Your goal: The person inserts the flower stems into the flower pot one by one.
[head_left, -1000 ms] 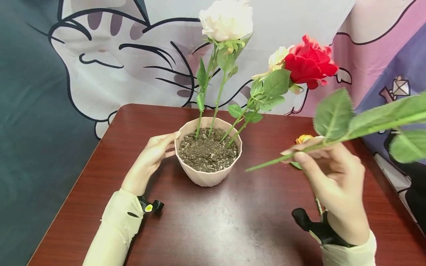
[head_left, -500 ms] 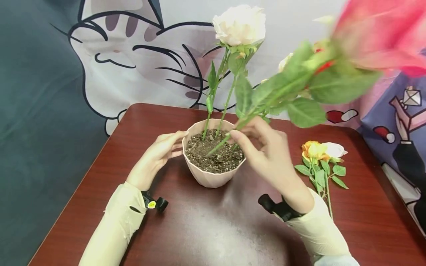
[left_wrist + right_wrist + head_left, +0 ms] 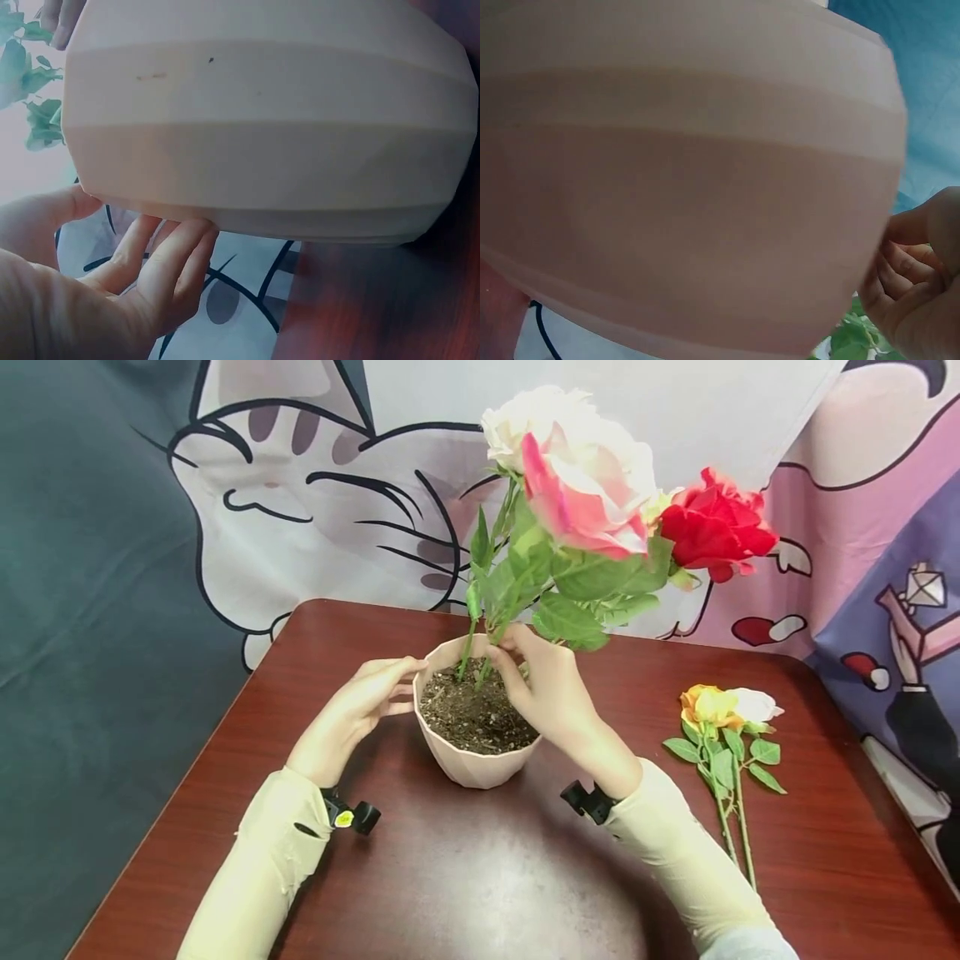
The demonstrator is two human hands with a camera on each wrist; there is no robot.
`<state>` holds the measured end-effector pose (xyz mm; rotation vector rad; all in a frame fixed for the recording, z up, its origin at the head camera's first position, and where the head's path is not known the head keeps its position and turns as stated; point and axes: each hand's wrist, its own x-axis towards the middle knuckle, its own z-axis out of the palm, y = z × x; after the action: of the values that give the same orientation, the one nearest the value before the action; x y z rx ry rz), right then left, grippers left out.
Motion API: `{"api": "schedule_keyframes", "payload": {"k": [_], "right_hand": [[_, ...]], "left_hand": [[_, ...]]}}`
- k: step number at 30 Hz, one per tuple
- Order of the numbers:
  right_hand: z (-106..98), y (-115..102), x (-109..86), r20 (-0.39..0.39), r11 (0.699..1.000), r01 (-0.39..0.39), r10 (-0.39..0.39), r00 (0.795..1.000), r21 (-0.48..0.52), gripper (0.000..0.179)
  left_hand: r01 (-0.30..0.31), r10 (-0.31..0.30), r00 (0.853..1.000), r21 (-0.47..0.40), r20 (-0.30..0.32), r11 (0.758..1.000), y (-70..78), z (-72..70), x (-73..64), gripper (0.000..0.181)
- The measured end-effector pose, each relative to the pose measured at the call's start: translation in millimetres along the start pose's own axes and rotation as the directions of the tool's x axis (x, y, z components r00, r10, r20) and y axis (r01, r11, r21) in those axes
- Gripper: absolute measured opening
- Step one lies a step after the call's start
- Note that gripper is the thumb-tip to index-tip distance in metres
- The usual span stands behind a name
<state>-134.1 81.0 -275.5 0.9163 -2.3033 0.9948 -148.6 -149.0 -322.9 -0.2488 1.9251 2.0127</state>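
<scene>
A pale pink faceted flower pot [image 3: 477,770] full of dark soil [image 3: 468,718] stands on the table. My left hand [image 3: 358,714] holds its left side, thumb at the rim and fingers against the outer wall, as the left wrist view also shows. Over the pot, my right hand [image 3: 551,693] pinches the green stem of a pink-and-white rose [image 3: 588,497]; the stem's lower end is at the soil. Behind that bloom are a white rose [image 3: 517,422] and a red rose [image 3: 720,527]. In the right wrist view the pot wall [image 3: 690,210] hides the stem and soil.
On the right of the brown table [image 3: 450,877] lie a yellow-orange rose [image 3: 708,706] and a white rose [image 3: 753,706], stems toward the front. A cartoon-cat cloth [image 3: 285,552] hangs behind the table's back edge.
My right hand has brought the pink-and-white rose in from the right, over the pot, and lowered its stem end to the soil. My left hand stays on the pot.
</scene>
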Motion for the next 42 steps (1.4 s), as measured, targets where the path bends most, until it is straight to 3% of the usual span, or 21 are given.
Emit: {"api": "schedule_keyframes", "payload": {"k": [8, 16, 22, 33, 42], "right_hand": [[12, -1, 3.8, 0.053, 0.995, 0.005, -0.011, 0.999, 0.098, 0.007], [30, 6, 1.2, 0.082, 0.996, 0.086, -0.086, 0.993, -0.007, 0.011], [44, 11, 2.6, 0.189, 0.993, 0.121, -0.12, 0.975, 0.006, 0.018], [55, 14, 14.8, 0.318, 0.978, 0.21, -0.199, 0.927, -0.001, 0.018], [57, 12, 12.2, 0.324, 0.982, 0.191, -0.178, 0.929, -0.007, 0.015]], "left_hand": [[-0.029, 0.029, 1.0, 0.013, 0.012, 0.999, 1.5, 2.7, -3.8, 0.04], [-0.022, 0.025, 0.999, 0.079, -0.034, 0.997, -3.7, 3.0, -1.8, 0.044], [-0.033, 0.036, 0.998, 0.052, -0.06, 0.998, -6.0, 3.2, -0.9, 0.04], [-0.093, 0.096, 0.995, 0.063, -0.039, 0.994, -8.7, 3.4, -1.1, 0.034], [-0.121, 0.122, 0.992, 0.02, -0.037, 0.992, -11.8, -0.2, -1.2, 0.017]]}}
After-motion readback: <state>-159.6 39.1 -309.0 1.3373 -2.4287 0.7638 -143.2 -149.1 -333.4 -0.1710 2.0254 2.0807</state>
